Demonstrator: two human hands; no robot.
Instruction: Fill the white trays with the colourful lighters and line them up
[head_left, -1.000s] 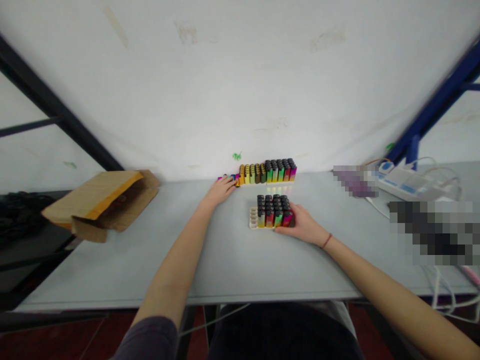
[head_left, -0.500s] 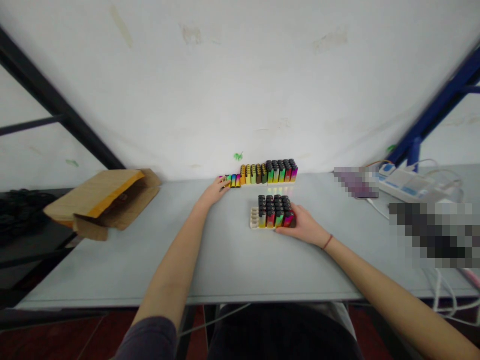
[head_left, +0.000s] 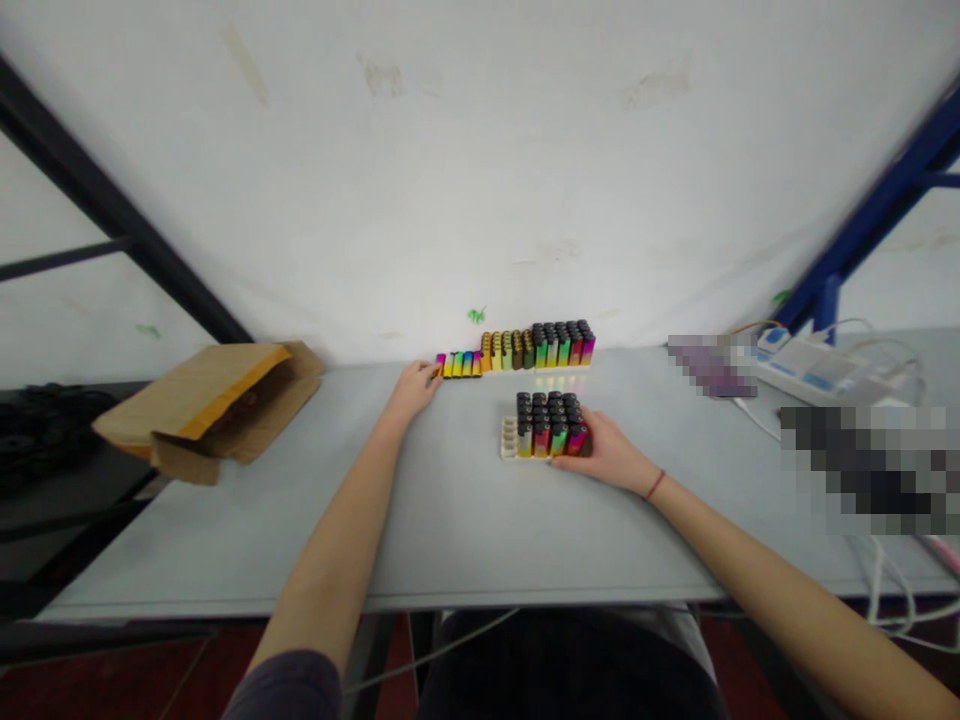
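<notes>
A row of coloured lighters [head_left: 517, 350] stands along the wall at the back of the grey table [head_left: 450, 520]. Its left end is shorter lighters lying low. My left hand [head_left: 412, 388] rests at that left end, fingers curled by the outermost lighter; whether it grips one I cannot tell. A white tray [head_left: 510, 438] holds several upright lighters with black caps [head_left: 549, 420]; its left slots are empty. My right hand [head_left: 609, 452] is wrapped round the tray's right side and holds it on the table.
An open cardboard box [head_left: 210, 405] lies on its side at the table's left. A white power strip with cables [head_left: 814, 365] and blurred-out items sit at the right. Black and blue frame bars rise on both sides.
My left hand has slid left along the back row, from covering the low lighters to just past their left end, so they now show. The right hand and tray stayed put.
</notes>
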